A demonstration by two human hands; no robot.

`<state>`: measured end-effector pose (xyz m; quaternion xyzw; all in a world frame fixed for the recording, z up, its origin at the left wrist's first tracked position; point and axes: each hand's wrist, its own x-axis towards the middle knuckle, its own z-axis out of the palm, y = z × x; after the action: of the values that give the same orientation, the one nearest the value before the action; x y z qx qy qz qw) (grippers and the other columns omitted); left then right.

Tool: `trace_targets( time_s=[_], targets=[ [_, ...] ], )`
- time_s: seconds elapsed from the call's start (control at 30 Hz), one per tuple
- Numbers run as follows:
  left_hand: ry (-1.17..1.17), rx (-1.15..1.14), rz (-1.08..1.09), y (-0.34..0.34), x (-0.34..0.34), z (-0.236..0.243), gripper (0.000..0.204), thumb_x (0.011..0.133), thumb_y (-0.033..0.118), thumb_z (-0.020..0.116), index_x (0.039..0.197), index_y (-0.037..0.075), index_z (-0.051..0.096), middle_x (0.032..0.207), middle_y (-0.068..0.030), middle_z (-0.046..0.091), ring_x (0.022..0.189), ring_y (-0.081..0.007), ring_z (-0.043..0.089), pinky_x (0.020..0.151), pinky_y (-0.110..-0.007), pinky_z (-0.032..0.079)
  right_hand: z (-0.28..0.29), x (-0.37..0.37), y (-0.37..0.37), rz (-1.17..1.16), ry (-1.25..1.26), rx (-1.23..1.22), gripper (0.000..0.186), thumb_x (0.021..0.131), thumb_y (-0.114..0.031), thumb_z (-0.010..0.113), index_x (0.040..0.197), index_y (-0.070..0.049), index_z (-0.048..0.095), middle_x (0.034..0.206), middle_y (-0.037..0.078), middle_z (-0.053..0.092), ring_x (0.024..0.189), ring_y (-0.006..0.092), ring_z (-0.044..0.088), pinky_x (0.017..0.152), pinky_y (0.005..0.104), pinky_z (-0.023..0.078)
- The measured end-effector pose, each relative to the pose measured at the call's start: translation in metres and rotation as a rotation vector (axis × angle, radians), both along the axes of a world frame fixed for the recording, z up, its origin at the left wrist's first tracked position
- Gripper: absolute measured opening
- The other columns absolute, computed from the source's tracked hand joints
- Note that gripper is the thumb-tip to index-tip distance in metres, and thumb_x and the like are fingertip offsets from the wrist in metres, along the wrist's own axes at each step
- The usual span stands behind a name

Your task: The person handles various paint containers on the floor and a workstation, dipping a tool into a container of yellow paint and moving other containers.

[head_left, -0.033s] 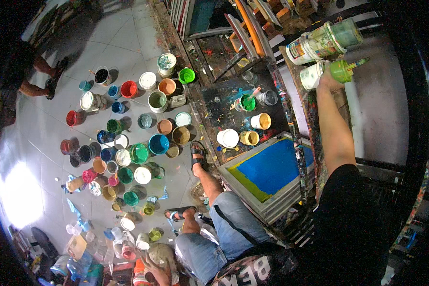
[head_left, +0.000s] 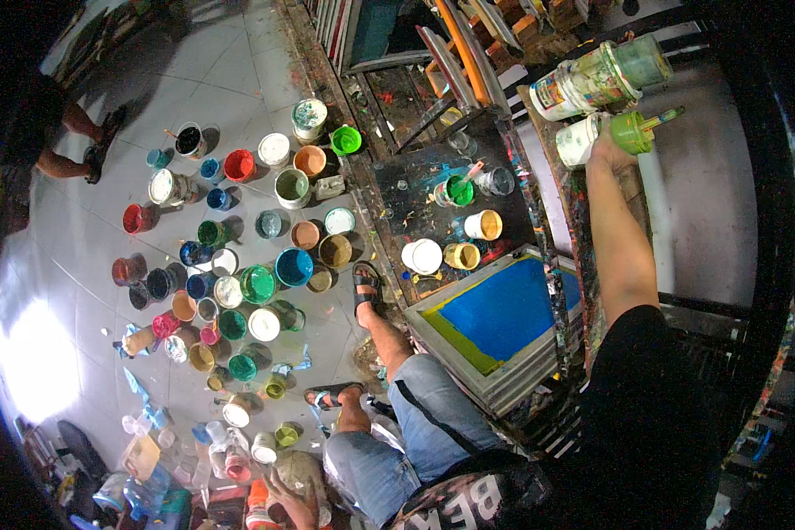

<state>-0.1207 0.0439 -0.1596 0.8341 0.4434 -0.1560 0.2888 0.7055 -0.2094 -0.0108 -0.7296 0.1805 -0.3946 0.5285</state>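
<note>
My right hand [head_left: 613,150], at the end of my outstretched arm, grips a green pot [head_left: 631,132] with a stick in it, beside a white pot [head_left: 574,143] on a narrow ledge. A taller stack of smeared containers [head_left: 596,78] stands just beyond. My left hand [head_left: 287,495] is low at the bottom, fingers spread, over a pale rounded object [head_left: 302,470] I cannot make out, beside an orange container [head_left: 258,503].
Several paint pots [head_left: 258,284] cover the tiled floor [head_left: 79,238]. More pots [head_left: 483,224] stand on a dark board, above a blue-coated screen frame [head_left: 495,309]. Wooden frames [head_left: 455,53] lean at the top. Another person's feet [head_left: 93,163] are at upper left.
</note>
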Motion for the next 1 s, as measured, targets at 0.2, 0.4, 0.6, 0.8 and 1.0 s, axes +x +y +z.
trace_targets(
  time_s=[0.2,0.4,0.6,0.8,1.0],
  targets=[
    [-0.090,-0.101,0.270,-0.018,-0.002,0.000,0.079,0.076,0.026,0.070,0.138,0.001,0.028,0.140,-0.0266,0.025,0.130,-0.0423,0.025,0.106,-0.048,0.024,-0.024,-0.035,-0.017,-0.076,0.155,-0.180,0.098,0.067,-0.052,0.074,0.129,0.011,0.031,0.130,0.025,0.041,0.120,0.0343,0.041,0.099,0.0441,0.037],
    [-0.102,-0.005,0.609,-0.052,-0.110,-0.008,0.066,0.079,0.021,0.068,0.132,-0.002,0.036,0.136,-0.0239,0.032,0.129,-0.0357,0.029,0.106,-0.041,0.025,-0.098,-0.179,-0.029,0.188,0.202,-0.584,0.085,0.074,-0.043,0.071,0.129,0.010,0.034,0.129,0.027,0.041,0.120,0.0362,0.042,0.099,0.0430,0.037],
    [-0.150,-0.092,1.002,-0.143,-0.207,-0.010,0.065,0.075,0.024,0.072,0.124,-0.009,0.043,0.122,-0.0226,0.050,0.112,-0.0303,0.049,0.097,-0.037,0.036,-0.114,-0.370,-0.046,0.729,0.402,-1.014,0.064,0.081,-0.020,0.065,0.135,-0.005,0.034,0.140,0.020,0.028,0.130,0.0371,0.027,0.104,0.0466,0.032],
    [0.169,-0.117,0.839,-0.235,-0.356,-0.108,0.071,0.073,0.036,0.071,0.120,-0.010,0.045,0.118,-0.0252,0.053,0.111,-0.0334,0.051,0.096,-0.037,0.038,-0.123,-0.462,-0.094,0.742,0.925,-1.106,0.063,0.082,-0.021,0.063,0.135,-0.007,0.032,0.137,0.019,0.028,0.122,0.0362,0.038,0.098,0.0468,0.037],
    [-0.072,-0.262,0.909,-0.221,-0.411,-0.141,0.057,0.077,0.037,0.067,0.112,-0.006,0.054,0.112,-0.0186,0.058,0.103,-0.0296,0.053,0.090,-0.037,0.039,-0.126,-0.511,-0.111,0.628,0.980,-0.878,0.056,0.081,-0.027,0.065,0.128,-0.005,0.042,0.124,0.019,0.043,0.113,0.0347,0.046,0.095,0.0441,0.040]
  ],
)
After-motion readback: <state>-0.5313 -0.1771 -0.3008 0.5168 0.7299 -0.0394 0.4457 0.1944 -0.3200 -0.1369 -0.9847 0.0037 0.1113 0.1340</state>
